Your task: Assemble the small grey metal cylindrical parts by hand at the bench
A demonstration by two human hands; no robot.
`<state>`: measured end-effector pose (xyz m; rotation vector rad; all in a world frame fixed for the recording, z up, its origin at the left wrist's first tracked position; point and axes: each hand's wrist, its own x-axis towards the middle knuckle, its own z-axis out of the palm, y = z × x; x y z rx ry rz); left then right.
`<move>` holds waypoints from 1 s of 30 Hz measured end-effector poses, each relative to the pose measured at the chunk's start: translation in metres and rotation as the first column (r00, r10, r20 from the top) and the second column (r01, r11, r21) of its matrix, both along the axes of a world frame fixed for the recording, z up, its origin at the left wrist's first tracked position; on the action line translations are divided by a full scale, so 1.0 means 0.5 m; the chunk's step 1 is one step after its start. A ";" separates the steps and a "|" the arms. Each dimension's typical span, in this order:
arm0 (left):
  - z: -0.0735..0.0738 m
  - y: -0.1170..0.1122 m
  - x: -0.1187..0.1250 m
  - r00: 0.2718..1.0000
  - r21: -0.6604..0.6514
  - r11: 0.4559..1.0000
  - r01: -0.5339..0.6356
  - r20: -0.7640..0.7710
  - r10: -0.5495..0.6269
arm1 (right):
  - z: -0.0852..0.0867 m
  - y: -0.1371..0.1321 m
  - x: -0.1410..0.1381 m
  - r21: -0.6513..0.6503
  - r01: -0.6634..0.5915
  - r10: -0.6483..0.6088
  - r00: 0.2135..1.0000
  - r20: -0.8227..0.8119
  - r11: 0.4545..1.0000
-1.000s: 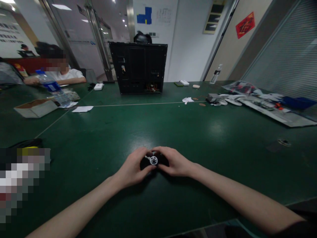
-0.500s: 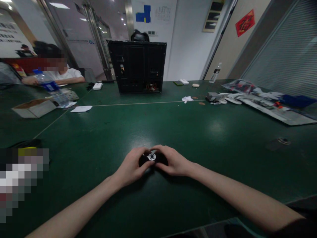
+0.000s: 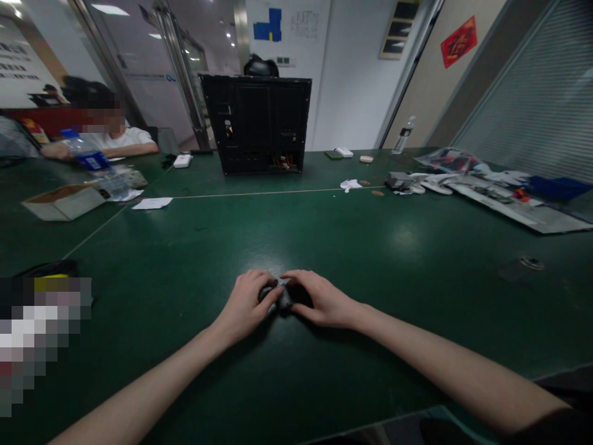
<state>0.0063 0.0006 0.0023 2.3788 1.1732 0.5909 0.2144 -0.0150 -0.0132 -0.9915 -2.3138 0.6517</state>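
Note:
A small black round part (image 3: 284,297) lies between my two hands just above the green table (image 3: 324,247). My left hand (image 3: 245,306) curls round its left side, thumb on top. From the right, my right hand (image 3: 319,300) grips the other side with bent fingers. Most of the part is hidden by my fingers, and only a dark grey patch shows between them.
A black computer case (image 3: 257,123) stands upright at the far middle. A cardboard box (image 3: 65,202) and a water bottle (image 3: 95,164) lie far left, near another person (image 3: 109,139). Packaging and parts (image 3: 486,188) spread at the far right. A blurred object sits at the near left.
The silver centre of the part, visible earlier, is now turned out of sight. My fingers have closed further over it. Both hands stay in the same spot.

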 end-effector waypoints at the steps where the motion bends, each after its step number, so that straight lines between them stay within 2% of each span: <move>1: 0.000 0.000 0.000 1.000 0.002 1.000 -0.002 -0.004 0.002 | -0.001 0.000 0.000 -0.001 0.001 -0.001 1.000 -0.002 1.000; 11: -0.003 -0.001 -0.001 0.999 0.017 1.000 0.008 0.041 -0.009 | -0.001 0.002 -0.002 0.006 -0.008 0.008 1.000 -0.026 1.000; 19: 0.005 -0.008 -0.002 0.994 0.006 0.999 0.053 0.093 -0.053 | 0.002 0.000 0.001 -0.018 -0.016 0.015 0.999 -0.052 1.000; 30: 0.015 -0.012 0.000 0.998 -0.046 0.998 0.052 0.048 -0.050 | 0.006 -0.003 0.002 -0.006 -0.036 0.035 0.998 -0.055 0.999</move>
